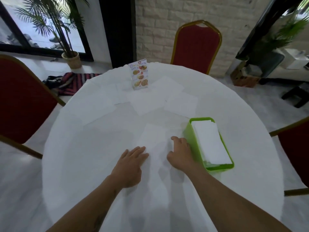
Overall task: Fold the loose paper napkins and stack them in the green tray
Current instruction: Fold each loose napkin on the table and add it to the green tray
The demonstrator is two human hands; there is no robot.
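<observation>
A folded white napkin (154, 139) lies on the white tablecloth between my hands. My left hand (132, 162) rests flat with straight fingers on its near left edge. My right hand (179, 152) has curled fingers at the napkin's right edge and seems to pinch it; the grip itself is hard to see. Right beside that hand stands the green tray (188, 133), which holds a stack of folded napkins (211, 141). Several loose unfolded napkins (148, 102) lie spread across the far half of the table.
A standing menu card (139, 75) is at the far side of the round table (83, 156). Red chairs stand at the far side (196, 46), at the left (21, 99) and at the right (296, 148). A potted palm (71, 58) sits by the window.
</observation>
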